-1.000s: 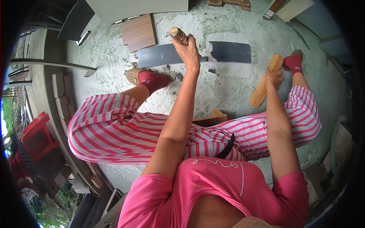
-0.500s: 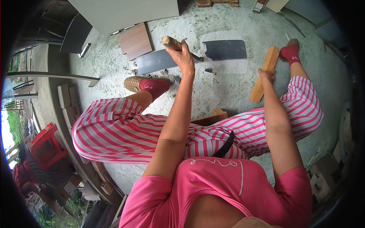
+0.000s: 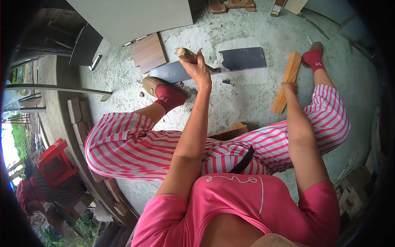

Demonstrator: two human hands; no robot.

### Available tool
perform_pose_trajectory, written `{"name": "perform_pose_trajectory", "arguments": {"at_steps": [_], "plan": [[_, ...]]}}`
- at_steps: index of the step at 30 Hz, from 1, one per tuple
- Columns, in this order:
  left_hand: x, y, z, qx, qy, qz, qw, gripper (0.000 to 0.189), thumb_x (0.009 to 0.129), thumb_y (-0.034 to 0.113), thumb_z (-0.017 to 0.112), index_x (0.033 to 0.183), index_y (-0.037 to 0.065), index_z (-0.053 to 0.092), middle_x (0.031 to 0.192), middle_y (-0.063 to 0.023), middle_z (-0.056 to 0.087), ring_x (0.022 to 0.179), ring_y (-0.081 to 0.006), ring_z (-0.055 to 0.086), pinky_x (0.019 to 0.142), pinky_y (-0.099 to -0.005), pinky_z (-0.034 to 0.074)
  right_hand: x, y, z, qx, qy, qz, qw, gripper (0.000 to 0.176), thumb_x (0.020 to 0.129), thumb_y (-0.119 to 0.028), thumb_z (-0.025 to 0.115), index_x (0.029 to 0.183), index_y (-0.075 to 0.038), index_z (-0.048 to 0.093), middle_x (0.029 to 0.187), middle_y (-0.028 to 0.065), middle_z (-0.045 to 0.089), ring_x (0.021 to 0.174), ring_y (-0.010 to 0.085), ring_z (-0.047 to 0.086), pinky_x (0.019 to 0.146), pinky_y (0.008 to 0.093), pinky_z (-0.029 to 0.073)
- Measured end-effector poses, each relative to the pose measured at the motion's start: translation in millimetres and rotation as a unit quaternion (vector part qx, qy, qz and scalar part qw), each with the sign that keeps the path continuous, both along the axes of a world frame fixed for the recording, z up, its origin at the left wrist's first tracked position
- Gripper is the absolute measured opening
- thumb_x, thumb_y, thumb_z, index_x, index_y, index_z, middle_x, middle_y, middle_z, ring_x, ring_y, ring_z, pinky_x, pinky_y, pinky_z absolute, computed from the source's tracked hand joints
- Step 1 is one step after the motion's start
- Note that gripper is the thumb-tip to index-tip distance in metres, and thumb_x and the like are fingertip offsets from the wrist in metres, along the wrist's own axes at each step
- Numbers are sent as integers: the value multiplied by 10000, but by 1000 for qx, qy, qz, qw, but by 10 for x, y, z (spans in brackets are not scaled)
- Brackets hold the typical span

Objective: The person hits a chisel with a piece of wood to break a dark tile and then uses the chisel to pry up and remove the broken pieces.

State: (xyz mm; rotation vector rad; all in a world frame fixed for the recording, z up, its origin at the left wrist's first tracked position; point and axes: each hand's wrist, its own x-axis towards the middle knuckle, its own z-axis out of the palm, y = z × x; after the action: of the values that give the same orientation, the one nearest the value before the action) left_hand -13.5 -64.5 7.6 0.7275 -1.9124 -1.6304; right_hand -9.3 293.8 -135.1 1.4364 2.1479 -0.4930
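the wooden-handled tool (image 3: 187, 55) lies in the closed fingers of the left hand (image 3: 199, 75), above the dark strip (image 3: 172, 72); its long axis slants from far left to near right. the right hand (image 3: 290, 87) grips the wooden block (image 3: 286, 82), right of the dark panel (image 3: 242, 59), its long axis near left to far right. the left slipper (image 3: 150, 85) has moved closer to the strip.

- A mottled, pale green-gray floor (image 3: 245, 101) stretches beneath scattered debris.
- A dark panel (image 3: 243, 58), jagged at one end, lies flat.
- A second dark strip (image 3: 170, 72) lies to its left, partly hidden.
- A wood-grain board (image 3: 148, 52) rests just beside that strip.
- Small dark fragments (image 3: 226, 81) dot the surface nearby.
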Motion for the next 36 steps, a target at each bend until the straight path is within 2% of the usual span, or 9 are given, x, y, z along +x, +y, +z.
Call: {"name": "perform_pose_trajectory", "arguments": {"at_steps": [6, 9, 11, 17, 23, 24, 27, 34, 36], "plan": [[-5, 8, -102, -65, 1, -10, 998, 511, 800, 157, 690, 1177, 3, 382, 1017, -93, 466, 890, -177, 465, 816, -317, 415, -105, 76, 96, -155, 135, 22, 978, 607, 714, -321, 716, 1190, 14, 543, 1266, 155, 536, 1091, 303, 558, 864, 383, 469], [-40, -6, -180, -40, 20, -16, 999, 407, 790, 140, 700, 1063, 18, 424, 938, -57, 470, 837, -145, 457, 772, -298, 418, -285, -38, -6, -240, 306, -95, 916, 600, 745, -347, 700, 1206, -6, 525, 1244, 110, 551, 1089, 277, 552, 894, 392, 454], [-41, -34, -199, -85, -6, -18, 996, 349, 789, 131, 699, 1000, 28, 441, 863, -34, 475, 780, -135, 460, 727, -291, 423, -455, -107, 129, -447, 359, -227, 787, 582, 796, -337, 659, 1269, -53, 475, 1188, 117, 567, 1065, 243, 560, 917, 386, 438], [-17, -54, -88, -9, -47, -24, 999, 363, 777, 182, 710, 1003, 3, 488, 859, -107, 545, 767, -223, 509, 757, -339, 435, -566, -927, 1612, -627, 338, -193, 675, 552, 826, -377, 640, 1210, -11, 489, 1100, 145, 589, 978, 263, 601, 892, 394, 490], [75, -96, -100, -17, -65, -18, 998, 353, 768, 166, 714, 998, -3, 506, 848, -134, 610, 758, -229, 577, 744, -350, 463, -479, -1615, 2353, -717, 235, 5, 656, 616, 819, -373, 659, 1260, -11, 427, 1037, 126, 581, 950, 249, 623, 796, 372, 546], [99, -104, -46, -12, -45, 8, 999, 347, 771, 150, 709, 1001, -1, 498, 840, -126, 601, 757, -221, 570, 743, -345, 461, -511, -1799, 2543, -642, 228, 147, 718, 678, 813, -382, 655, 1319, -16, 390, 1118, 141, 562, 1031, 257, 588, 846, 368, 505], [121, -37, 46, 3, -21, 36, 999, 332, 778, 101, 695, 1009, 6, 476, 811, -98, 570, 744, -198, 538, 734, -331, 454, -622, -1973, 2736, -493, 299, 395, 715, 773, 801, -395, 650, 1388, -22, 314, 1216, 168, 529, 1110, 266, 538, 911, 353, 439], [102, -62, 26, 27, -51, 62, 996, 342, 778, 88, 695, 1029, 6, 478, 871, -103, 584, 788, -189, 538, 758, -337, 448, -294, -2571, 4425, -336, 322, 609, 643, 632, 849, -276, 604, 1318, 39, 321, 1068, 206, 582, 910, 286, 634, 813, 380, 539], [101, -26, 105, 4, -45, 70, 997, 358, 789, 74, 683, 1074, 6, 477, 949, -116, 611, 867, -193, 575, 804, -335, 448, -473, -2559, 3886, -309, 301, 647, 629, 689, 798, -300, 620, 1358, -34, 319, 1067, 218, 596, 916, 304, 626, 817, 385, 508]]}}
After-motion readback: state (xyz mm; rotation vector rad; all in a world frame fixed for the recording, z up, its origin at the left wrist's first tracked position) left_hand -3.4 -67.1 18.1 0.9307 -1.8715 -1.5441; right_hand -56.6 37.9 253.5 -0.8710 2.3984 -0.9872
